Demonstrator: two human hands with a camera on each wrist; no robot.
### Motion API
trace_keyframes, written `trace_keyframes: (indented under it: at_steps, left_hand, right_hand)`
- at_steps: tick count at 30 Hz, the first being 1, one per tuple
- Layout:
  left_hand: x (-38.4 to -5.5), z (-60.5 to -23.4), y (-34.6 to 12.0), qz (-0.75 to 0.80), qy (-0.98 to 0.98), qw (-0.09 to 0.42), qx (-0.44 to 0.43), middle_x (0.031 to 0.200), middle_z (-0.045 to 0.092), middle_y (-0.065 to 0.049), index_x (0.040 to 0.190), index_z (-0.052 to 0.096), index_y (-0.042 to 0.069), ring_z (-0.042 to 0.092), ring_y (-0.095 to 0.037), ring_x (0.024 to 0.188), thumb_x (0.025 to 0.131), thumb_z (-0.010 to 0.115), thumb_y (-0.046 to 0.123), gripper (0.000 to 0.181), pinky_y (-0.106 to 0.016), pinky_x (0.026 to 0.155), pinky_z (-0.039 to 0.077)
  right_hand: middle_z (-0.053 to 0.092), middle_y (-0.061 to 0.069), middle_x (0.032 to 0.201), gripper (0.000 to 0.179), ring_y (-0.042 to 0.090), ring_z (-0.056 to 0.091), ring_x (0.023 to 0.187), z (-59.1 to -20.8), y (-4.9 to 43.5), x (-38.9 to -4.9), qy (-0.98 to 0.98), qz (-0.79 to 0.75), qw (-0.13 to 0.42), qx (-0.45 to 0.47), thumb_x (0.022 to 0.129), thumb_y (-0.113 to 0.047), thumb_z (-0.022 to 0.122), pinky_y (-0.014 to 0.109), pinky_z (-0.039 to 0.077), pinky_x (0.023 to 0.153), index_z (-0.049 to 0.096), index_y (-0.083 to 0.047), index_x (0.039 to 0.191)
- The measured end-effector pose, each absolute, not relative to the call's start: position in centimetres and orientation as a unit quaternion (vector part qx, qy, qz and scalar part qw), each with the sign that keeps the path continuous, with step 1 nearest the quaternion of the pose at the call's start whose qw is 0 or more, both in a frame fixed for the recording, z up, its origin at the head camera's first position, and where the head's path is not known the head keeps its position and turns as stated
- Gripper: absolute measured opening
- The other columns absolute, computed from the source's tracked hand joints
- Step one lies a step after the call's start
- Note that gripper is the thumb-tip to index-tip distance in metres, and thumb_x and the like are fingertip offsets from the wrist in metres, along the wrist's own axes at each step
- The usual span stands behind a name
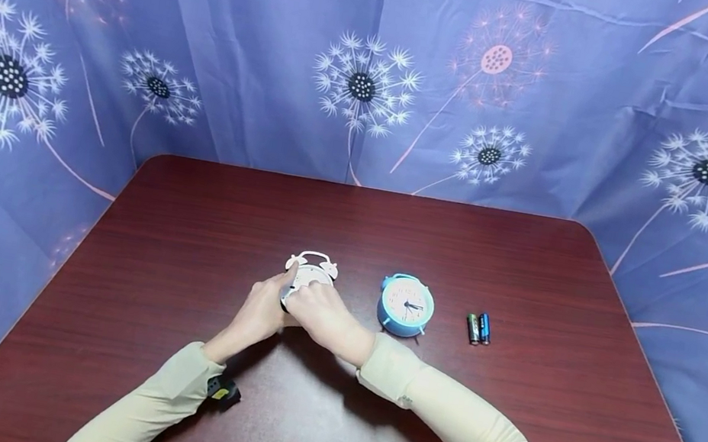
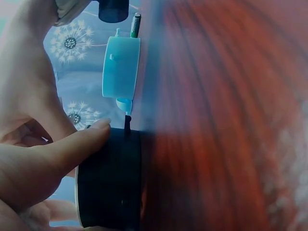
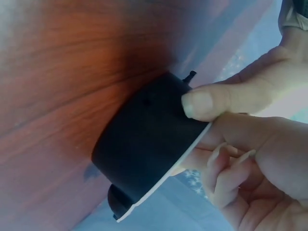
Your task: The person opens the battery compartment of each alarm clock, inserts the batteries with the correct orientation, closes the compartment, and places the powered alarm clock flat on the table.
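Observation:
A twin-bell alarm clock [image 1: 312, 274] lies close over the table, its white side with the handle and bells facing up. Both wrist views show its black body [image 2: 109, 175] and a pale rim. My left hand [image 1: 260, 304] grips it from the left, with the thumb [image 3: 198, 103] pressed on the black side wall. Over the white side, my right hand [image 1: 326, 316] is bent inward, its fingers [image 3: 230, 180] curled at the rim. Its fingertip contact is partly hidden. Right of the hands, a light blue alarm clock [image 1: 406, 305] lies face up, apart from them.
Two small batteries, a green one [image 1: 473, 329] and a blue one [image 1: 484, 328], lie side by side right of the blue clock. Everything rests on a dark red wooden table [image 1: 224, 208]. A blue dandelion-print curtain [image 1: 278, 85] hangs behind and beside it.

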State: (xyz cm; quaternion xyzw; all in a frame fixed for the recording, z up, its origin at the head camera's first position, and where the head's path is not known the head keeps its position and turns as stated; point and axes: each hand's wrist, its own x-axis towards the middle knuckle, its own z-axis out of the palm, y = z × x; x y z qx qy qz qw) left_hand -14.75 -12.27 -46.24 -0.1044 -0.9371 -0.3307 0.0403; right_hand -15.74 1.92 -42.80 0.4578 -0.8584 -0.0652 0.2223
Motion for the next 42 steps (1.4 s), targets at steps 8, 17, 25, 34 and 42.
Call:
trace_keyframes:
  at_steps: [8,17,25,34,42]
  left_hand:
    - [-14.9,-46.3,-12.2,-0.33,-0.935,0.06,-0.115,0.129,0.062,-0.019,0.142,0.044,-0.003,0.062,-0.039,0.109,0.062,0.087,0.023,0.094,-0.049,0.09,0.051]
    - [-14.7,-46.3,-12.3,-0.337,-0.933,0.061,-0.11,0.13,0.062,-0.019,0.14,0.046,-0.004,0.062,-0.038,0.112,0.062,0.089,0.023,0.093,-0.047,0.092,0.051]
    - [-14.6,-46.2,-12.2,-0.339,-0.936,0.034,-0.085,0.131,0.061,-0.016,0.144,0.042,0.0,0.066,-0.037,0.1,0.062,0.089,0.029,0.099,-0.045,0.089,0.052]
    - [-14.6,-45.9,-12.2,-0.316,-0.945,0.004,-0.083,0.135,0.058,-0.016,0.148,0.034,0.001,0.063,-0.041,0.103,0.068,0.085,0.041,0.104,-0.048,0.092,0.05]
    - [-14.9,-46.1,-12.1,-0.316,-0.944,0.017,-0.094,0.132,0.06,-0.018,0.146,0.036,-0.003,0.064,-0.042,0.101,0.066,0.086,0.035,0.102,-0.05,0.089,0.051]
  right_hand:
    - [0.065,-0.007,0.063,0.017,0.011,0.061,0.059,-42.3,2.1,-16.1,-0.854,-0.057,0.206,0.474,0.073,-0.01,0.071,0.026,0.048,0.055,0.063,-0.023,0.065]
    - [0.065,-0.005,0.065,0.02,0.012,0.061,0.062,-42.1,2.2,-16.2,-0.856,-0.033,0.175,0.486,0.074,-0.005,0.069,0.027,0.048,0.057,0.062,-0.021,0.065]
    - [0.065,-0.003,0.071,0.015,0.015,0.064,0.07,-42.2,2.6,-16.4,-0.866,-0.005,0.139,0.48,0.073,-0.007,0.072,0.029,0.052,0.063,0.063,-0.018,0.069]
    - [0.065,0.001,0.069,0.015,0.017,0.062,0.066,-42.1,3.1,-16.7,-0.891,0.026,0.081,0.447,0.075,-0.008,0.071,0.032,0.051,0.055,0.061,-0.017,0.067]
    - [0.064,-0.002,0.068,0.018,0.016,0.062,0.066,-42.1,2.8,-16.6,-0.889,0.028,0.09,0.449,0.077,-0.007,0.069,0.031,0.052,0.056,0.06,-0.018,0.067]
